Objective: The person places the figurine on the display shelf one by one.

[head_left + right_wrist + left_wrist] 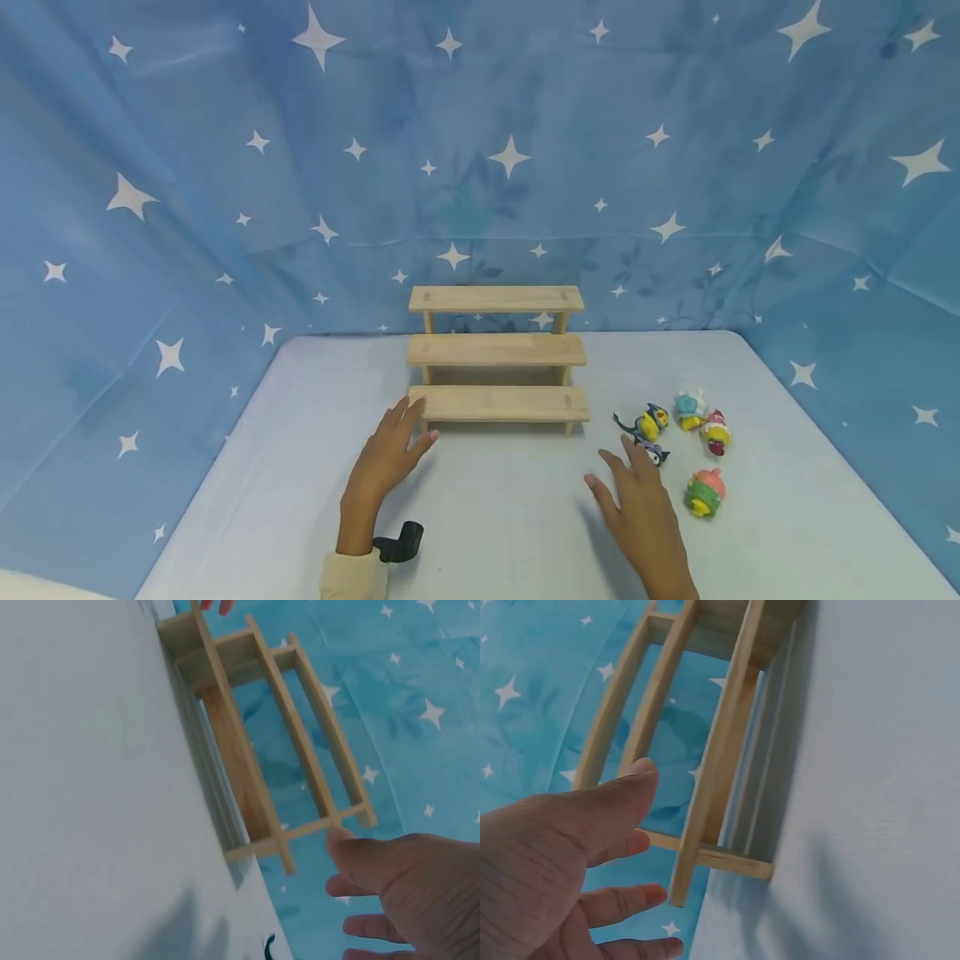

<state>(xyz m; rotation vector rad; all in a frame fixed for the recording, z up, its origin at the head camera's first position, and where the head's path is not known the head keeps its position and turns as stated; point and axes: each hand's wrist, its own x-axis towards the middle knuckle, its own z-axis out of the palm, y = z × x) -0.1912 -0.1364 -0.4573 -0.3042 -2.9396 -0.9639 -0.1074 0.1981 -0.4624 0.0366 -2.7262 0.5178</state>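
Beige sleeve fabric covers the left wrist. The right hand is released, fingers spread; a green-and-pink figure lies to its right. The left hand, likewise ungrasping, extends toward the left end of the three-step wooden stand; contact cannot be determined. Four figures lie right of the stand. A star-print curtain hangs behind.

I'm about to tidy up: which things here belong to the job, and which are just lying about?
Likely the job's:
wooden stepped shelf, near the left hand
toy figures, near the right hand

Apparently just surroundings:
starry blue backdrop
white table
black object
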